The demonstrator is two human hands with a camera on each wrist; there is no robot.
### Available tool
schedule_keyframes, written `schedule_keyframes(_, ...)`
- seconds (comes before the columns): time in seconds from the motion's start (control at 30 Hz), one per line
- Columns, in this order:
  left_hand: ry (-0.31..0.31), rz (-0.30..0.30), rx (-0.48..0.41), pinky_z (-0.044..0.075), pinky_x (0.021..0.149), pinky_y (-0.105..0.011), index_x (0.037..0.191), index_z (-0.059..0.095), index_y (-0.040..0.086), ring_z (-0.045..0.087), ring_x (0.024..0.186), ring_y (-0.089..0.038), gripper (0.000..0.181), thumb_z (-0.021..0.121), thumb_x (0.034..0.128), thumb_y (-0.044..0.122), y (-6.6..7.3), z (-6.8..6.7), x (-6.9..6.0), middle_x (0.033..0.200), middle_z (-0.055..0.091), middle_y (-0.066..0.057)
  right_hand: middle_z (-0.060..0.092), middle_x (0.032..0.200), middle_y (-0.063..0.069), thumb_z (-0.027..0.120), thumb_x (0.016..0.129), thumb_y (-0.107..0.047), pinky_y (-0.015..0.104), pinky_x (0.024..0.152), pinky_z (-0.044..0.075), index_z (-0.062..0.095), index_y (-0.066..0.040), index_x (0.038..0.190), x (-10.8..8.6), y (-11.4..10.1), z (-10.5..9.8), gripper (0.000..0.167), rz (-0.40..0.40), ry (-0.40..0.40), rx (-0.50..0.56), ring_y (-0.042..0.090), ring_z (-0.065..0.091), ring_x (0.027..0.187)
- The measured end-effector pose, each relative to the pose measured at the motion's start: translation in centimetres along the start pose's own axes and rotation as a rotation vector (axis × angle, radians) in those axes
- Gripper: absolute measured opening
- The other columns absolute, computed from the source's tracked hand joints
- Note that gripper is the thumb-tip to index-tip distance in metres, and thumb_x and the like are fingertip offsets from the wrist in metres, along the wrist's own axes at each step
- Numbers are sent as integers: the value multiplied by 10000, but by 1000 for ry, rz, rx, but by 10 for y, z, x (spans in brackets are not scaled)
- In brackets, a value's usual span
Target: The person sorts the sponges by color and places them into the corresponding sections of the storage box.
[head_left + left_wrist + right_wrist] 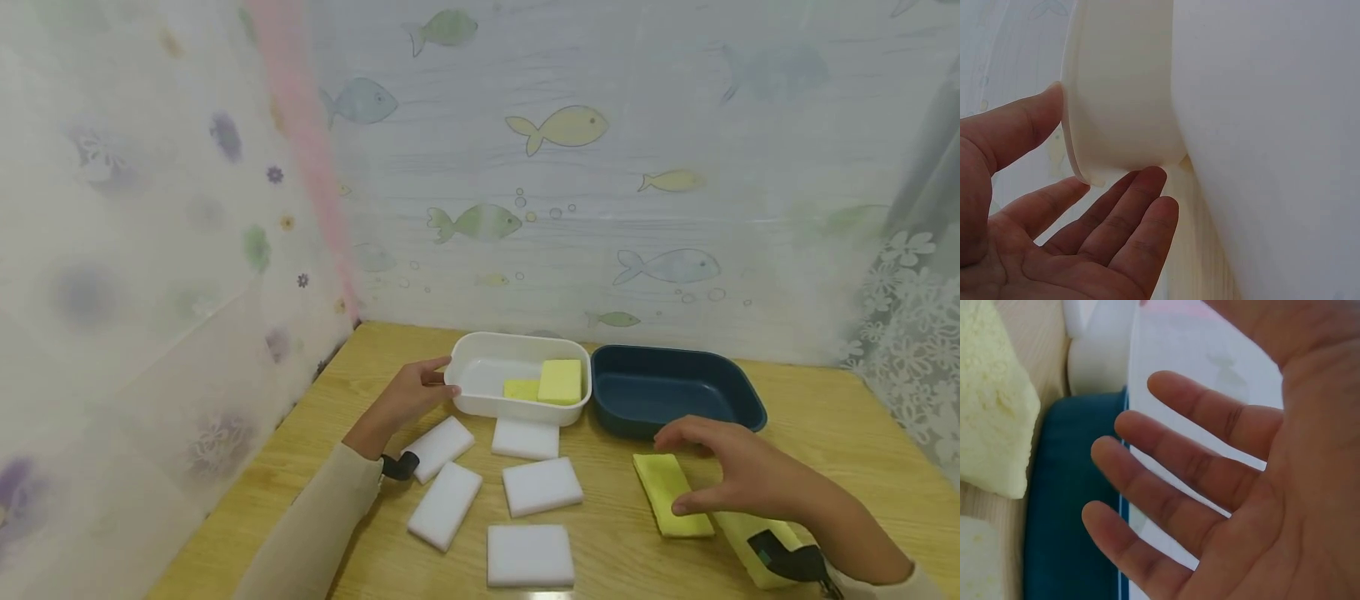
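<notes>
My left hand (pixel 408 396) is at the left end of a white plastic container (pixel 480 408), its fingers fairly straight. In the left wrist view the thumb and fingertips touch the container's rim and wall. Two yellow sponges (pixel 560 382) lie inside its right part. My right hand (pixel 757 471), holding nothing, hovers with spread fingers over a yellow sponge (pixel 663 487) on the table. Another yellow sponge (pixel 776 575) lies partly hidden below the right wrist. The right wrist view shows the palm and separate fingers beside a dark blue container (pixel 1072 487).
Several white sponges (pixel 530 556) lie spread on the wooden table (pixel 615 558) in front of the white container. The dark blue container stands right against it, behind my right hand. A curtain with printed fish (pixel 480 221) hangs at the back.
</notes>
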State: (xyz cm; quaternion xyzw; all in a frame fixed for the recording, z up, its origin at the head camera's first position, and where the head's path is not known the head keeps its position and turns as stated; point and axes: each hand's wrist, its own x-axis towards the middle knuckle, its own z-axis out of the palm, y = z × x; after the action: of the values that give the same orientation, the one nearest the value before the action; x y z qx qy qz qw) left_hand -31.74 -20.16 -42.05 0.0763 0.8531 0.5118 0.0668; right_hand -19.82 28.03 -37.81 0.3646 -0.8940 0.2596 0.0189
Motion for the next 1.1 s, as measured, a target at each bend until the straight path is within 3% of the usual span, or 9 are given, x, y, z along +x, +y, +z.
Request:
schedule_keyframes(0.27, 13, 6, 44, 532, 1038, -481, 1592, 430, 177, 663, 1225, -249, 743, 771, 951, 334, 0, -2, 0, 1333, 692, -120, 648, 1354, 17, 908, 769, -426, 352, 923, 567, 589, -257, 1391, -4, 7, 4, 719, 37, -61, 76, 142, 616, 1231)
schedule_keyframes(0.5, 4, -3, 44, 525, 1048, -492, 1588, 437, 186, 661, 1229, -257, 737, 776, 947, 322, 2, -1, -1, 1346, 687, -123, 606, 1427, -11, 902, 748, -499, 343, 933, 553, 569, -188, 1438, -13, 17, 8, 827, 123, -142, 83, 53, 543, 1298)
schedule_keyframes(0.63, 6, 3, 46, 522, 1052, -494, 1591, 430, 176, 659, 1233, -258, 736, 767, 954, 324, 3, 0, -1, 1350, 683, -129, 589, 1445, -5, 893, 734, -544, 340, 948, 548, 549, -175, 1458, -16, 21, 9, 883, 140, -167, 58, 124, 549, 1313)
schedule_keyframes(0.8, -5, -4, 22, 506, 1072, -503, 1599, 412, 164, 652, 1249, -265, 742, 762, 960, 304, 2, -1, -2, 1365, 674, -141, 571, 1457, 6, 893, 709, -593, 312, 957, 532, 528, -185, 1474, -16, 23, 10, 940, 169, -201, 39, 302, 567, 1312)
schedule_keyframes(1.1, -21, 21, -9, 495, 1080, -521, 1606, 395, 154, 652, 1250, -287, 765, 766, 956, 309, -1, -2, 1, 1366, 669, -161, 518, 1527, 71, 915, 662, -602, 305, 993, 510, 479, -166, 1524, -14, 22, 12, 1059, 207, -233, 2, 377, 506, 1369)
